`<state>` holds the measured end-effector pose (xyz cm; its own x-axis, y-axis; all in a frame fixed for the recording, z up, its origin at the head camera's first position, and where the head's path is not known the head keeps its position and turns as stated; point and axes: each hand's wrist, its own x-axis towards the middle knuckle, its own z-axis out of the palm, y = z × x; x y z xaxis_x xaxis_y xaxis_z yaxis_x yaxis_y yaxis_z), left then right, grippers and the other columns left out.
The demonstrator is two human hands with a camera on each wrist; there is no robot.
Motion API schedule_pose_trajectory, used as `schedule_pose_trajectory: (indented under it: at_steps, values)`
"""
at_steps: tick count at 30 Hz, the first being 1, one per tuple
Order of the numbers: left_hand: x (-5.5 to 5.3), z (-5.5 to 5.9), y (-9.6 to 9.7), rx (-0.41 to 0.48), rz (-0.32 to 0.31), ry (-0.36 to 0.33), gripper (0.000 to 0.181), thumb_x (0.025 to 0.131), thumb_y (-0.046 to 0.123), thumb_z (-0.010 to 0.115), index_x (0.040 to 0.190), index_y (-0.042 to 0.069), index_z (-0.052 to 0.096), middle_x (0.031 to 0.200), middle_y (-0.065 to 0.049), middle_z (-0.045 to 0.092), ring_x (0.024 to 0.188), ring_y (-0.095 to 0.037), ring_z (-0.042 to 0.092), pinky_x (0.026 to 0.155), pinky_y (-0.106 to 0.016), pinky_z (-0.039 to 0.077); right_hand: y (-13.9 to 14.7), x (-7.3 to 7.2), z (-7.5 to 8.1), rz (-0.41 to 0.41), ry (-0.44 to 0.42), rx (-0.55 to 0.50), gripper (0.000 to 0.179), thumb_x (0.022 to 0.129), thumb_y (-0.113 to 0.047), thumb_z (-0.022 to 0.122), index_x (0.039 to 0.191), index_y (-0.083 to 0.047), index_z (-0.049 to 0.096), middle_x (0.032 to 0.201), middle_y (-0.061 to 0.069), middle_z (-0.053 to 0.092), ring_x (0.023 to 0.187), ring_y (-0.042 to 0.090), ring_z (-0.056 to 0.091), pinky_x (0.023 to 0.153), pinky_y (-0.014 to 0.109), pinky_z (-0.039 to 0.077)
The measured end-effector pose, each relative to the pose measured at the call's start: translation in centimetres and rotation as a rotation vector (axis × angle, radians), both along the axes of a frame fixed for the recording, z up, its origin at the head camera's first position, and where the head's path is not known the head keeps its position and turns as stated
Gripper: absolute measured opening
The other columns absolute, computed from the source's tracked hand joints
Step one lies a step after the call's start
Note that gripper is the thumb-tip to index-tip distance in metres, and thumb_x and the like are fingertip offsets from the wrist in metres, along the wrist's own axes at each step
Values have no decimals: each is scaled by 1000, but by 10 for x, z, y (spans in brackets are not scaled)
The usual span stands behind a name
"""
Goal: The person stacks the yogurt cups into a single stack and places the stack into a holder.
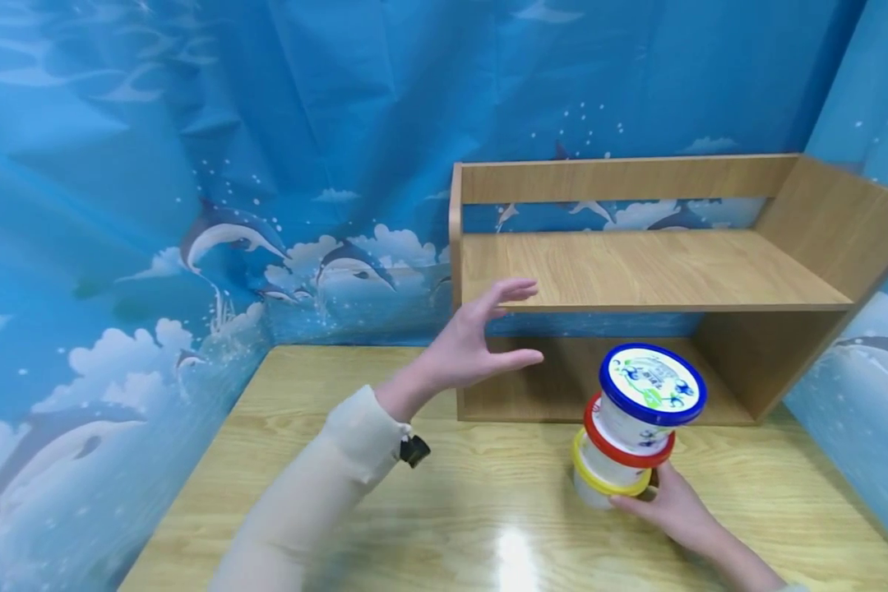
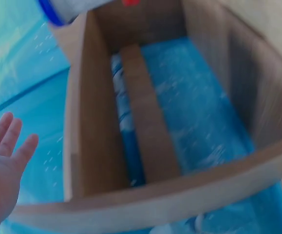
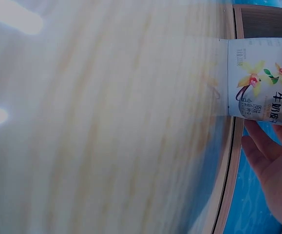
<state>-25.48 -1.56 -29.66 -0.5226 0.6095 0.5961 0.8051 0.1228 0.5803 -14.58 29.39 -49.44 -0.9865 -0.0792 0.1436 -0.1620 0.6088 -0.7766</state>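
Left sleeve (image 1: 299, 501) cream, long, softly creased, loose at the cuff (image 1: 366, 429); small black device (image 1: 414, 451) beside it. Right sleeve (image 1: 793, 588): only a pale edge in view.

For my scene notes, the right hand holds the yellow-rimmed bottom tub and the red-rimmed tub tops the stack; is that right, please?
Not quite: the red-rimmed tub is in the middle; the head view shows the blue-rimmed tub on top. The right hand does hold the yellow-rimmed bottom tub.
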Motion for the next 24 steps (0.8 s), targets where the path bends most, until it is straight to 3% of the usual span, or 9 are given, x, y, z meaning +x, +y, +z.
schedule_pose_trajectory:
  at_steps: [7, 11, 16, 20, 24]
  values:
    - [-9, 26, -27, 145, 62, 188, 73, 79, 9, 81, 140, 5, 42, 140, -9, 50, 130, -15, 44, 102, -41, 43, 0, 1, 1, 4, -26, -2, 75, 75, -19, 85, 131, 1, 40, 121, 20, 59, 105, 29, 57, 80, 33, 52]
    - [-16, 35, -39, 218, 121, 267, 70, 78, 6, 81, 138, 1, 44, 139, -12, 51, 129, -17, 44, 100, -42, 44, 0, 1, 1, -1, -20, 4, 74, 75, -20, 85, 131, 1, 41, 121, 19, 60, 102, 22, 57, 79, 31, 52]
    - [-30, 40, -47, 246, 257, 352, 67, 80, 8, 79, 137, -1, 44, 140, -15, 49, 131, -17, 42, 100, -39, 45, 1, 1, 0, -5, -8, 3, 73, 75, -20, 85, 131, 0, 41, 121, 18, 60, 101, 12, 56, 80, 31, 52]
    - [-43, 38, -49, 214, 344, 281, 70, 83, 15, 78, 142, 3, 42, 146, -7, 43, 134, -13, 37, 102, -34, 42, 1, 1, 0, -8, -6, 6, 73, 75, -20, 85, 130, 0, 42, 121, 18, 60, 101, 12, 56, 80, 31, 52]
    - [-53, 35, -49, 198, 350, 145, 71, 86, 18, 76, 146, 11, 38, 151, 0, 37, 136, -20, 35, 104, -40, 41, 1, 1, -1, -10, -12, 6, 73, 75, -20, 85, 131, 0, 42, 121, 18, 60, 102, 14, 57, 81, 31, 51]
